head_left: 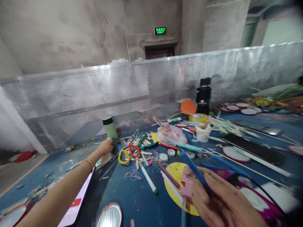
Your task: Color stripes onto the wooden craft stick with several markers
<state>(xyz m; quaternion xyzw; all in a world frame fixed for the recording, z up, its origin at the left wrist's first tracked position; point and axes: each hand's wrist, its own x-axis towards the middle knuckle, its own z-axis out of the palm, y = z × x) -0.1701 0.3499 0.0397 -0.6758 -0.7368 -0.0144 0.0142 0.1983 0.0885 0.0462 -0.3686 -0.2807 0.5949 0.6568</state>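
Note:
My left hand reaches far out beside a green bottle with a black lid. Its fingers look closed, and a small white thing shows at the fingertips. A beaded bracelet is on that wrist. My right hand grips a long blue strip, slightly blurred, that points up and left. By its fingertips is a pink piece with dark marks, where a maroon stick and a pale stick meet. Behind these lies a yellow disc. Whether the fingers also hold the pink piece is unclear.
Scissors with red and yellow handles, wooden sticks and a green-tipped marker lie mid-table. Further right are a white cup, a black flask and a black phone. A perforated metal screen stands behind.

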